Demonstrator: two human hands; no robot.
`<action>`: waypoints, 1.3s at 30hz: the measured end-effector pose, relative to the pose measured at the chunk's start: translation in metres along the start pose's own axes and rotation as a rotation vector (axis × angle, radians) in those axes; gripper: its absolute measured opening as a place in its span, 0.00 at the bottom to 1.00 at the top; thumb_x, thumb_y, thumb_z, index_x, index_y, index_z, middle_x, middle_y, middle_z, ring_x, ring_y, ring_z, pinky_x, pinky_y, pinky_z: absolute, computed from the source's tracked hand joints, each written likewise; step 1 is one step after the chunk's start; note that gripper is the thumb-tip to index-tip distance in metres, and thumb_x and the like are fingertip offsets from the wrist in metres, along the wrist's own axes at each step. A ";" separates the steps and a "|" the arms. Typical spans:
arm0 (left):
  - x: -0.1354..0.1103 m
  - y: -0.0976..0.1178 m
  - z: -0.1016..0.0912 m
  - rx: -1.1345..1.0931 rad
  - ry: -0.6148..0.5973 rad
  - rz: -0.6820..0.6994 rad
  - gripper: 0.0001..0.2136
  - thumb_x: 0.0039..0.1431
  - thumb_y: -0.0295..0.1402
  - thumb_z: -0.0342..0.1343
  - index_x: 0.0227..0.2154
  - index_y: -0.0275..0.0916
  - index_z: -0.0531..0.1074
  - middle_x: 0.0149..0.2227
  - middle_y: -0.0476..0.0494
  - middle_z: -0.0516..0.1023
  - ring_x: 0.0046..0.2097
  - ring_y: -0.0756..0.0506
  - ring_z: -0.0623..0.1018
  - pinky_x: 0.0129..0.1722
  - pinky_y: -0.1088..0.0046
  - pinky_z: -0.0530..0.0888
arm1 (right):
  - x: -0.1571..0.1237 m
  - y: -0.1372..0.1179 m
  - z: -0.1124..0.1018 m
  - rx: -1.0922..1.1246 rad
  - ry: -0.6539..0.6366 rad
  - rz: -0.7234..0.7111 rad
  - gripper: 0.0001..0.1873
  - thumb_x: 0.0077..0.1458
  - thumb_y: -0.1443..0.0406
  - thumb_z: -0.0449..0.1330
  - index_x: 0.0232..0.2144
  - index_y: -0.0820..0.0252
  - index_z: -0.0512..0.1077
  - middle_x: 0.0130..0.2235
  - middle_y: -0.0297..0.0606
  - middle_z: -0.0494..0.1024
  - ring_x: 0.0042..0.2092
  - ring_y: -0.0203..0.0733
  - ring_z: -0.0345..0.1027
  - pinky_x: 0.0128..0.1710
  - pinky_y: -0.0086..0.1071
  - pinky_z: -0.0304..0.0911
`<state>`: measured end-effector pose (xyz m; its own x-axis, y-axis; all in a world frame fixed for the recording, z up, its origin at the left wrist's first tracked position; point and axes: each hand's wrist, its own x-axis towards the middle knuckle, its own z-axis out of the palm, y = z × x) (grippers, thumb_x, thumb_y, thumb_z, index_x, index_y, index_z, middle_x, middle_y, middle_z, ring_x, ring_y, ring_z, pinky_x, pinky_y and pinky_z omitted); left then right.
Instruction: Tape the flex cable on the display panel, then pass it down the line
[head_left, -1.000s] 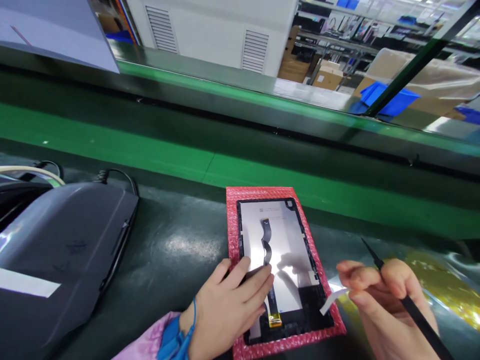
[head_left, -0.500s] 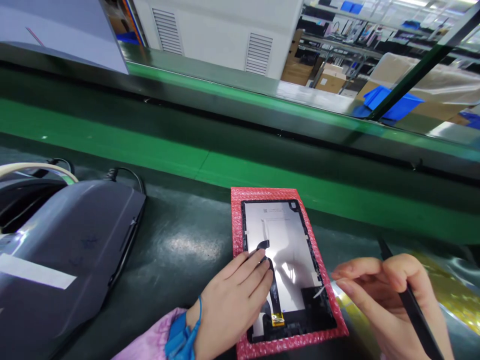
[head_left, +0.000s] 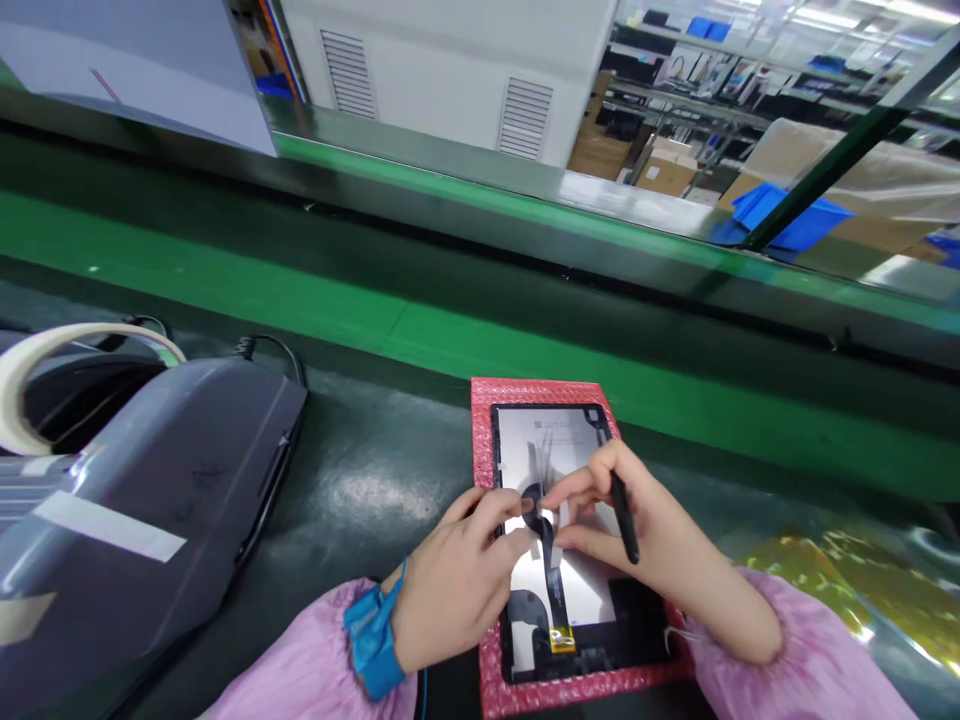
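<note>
A tablet screen assembly (head_left: 585,590) lies back side up on pink bubble wrap (head_left: 491,695). A black flex cable (head_left: 553,590) runs up its silvery back from a gold-coloured end piece. My left hand (head_left: 465,575) has its fingers bent, with index finger and thumb on the cable's upper part. My right hand (head_left: 619,510) meets it there, fingertips close together beside the cable. A slim black tool (head_left: 624,515), possibly tweezers, is tucked in its fingers. Small whitish strips (head_left: 556,556) show by the fingertips; whether they are gripped is unclear.
At the left stand a dark grey device (head_left: 217,470) with a cable and a cream tape roll (head_left: 26,390). Yellowish transparent film (head_left: 847,580) lies at the right. A green ledge (head_left: 420,330) runs along the back of the bench.
My right hand has moved left from beside the bubble wrap to the middle of the screen, carrying the black tool. My left fingers, flat before, are now bent at the cable.
</note>
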<state>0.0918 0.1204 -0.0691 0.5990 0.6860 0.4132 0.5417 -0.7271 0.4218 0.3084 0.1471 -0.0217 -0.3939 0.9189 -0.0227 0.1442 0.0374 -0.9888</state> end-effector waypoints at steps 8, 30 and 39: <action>-0.002 0.002 0.002 -0.036 0.024 -0.021 0.12 0.56 0.18 0.46 0.39 0.40 0.63 0.48 0.40 0.66 0.48 0.41 0.73 0.48 0.58 0.77 | 0.010 0.017 0.009 0.027 -0.050 0.098 0.24 0.51 0.67 0.68 0.30 0.50 0.52 0.41 0.33 0.83 0.35 0.36 0.72 0.35 0.31 0.65; -0.005 -0.005 0.002 -0.257 -0.016 -0.137 0.17 0.56 0.18 0.46 0.45 0.42 0.56 0.51 0.36 0.65 0.51 0.37 0.74 0.45 0.55 0.79 | 0.007 0.018 0.021 -0.285 0.065 0.095 0.19 0.53 0.71 0.64 0.31 0.50 0.55 0.43 0.33 0.82 0.40 0.41 0.77 0.38 0.34 0.69; -0.004 -0.005 0.000 -0.286 -0.013 -0.135 0.19 0.56 0.18 0.47 0.48 0.42 0.56 0.51 0.36 0.65 0.50 0.38 0.74 0.45 0.54 0.79 | 0.005 0.023 0.022 -0.272 0.085 0.079 0.19 0.53 0.70 0.63 0.31 0.50 0.54 0.44 0.36 0.82 0.37 0.42 0.76 0.37 0.35 0.70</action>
<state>0.0870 0.1217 -0.0727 0.5412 0.7742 0.3282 0.4304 -0.5903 0.6828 0.2897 0.1439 -0.0475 -0.2956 0.9524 -0.0746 0.4141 0.0574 -0.9084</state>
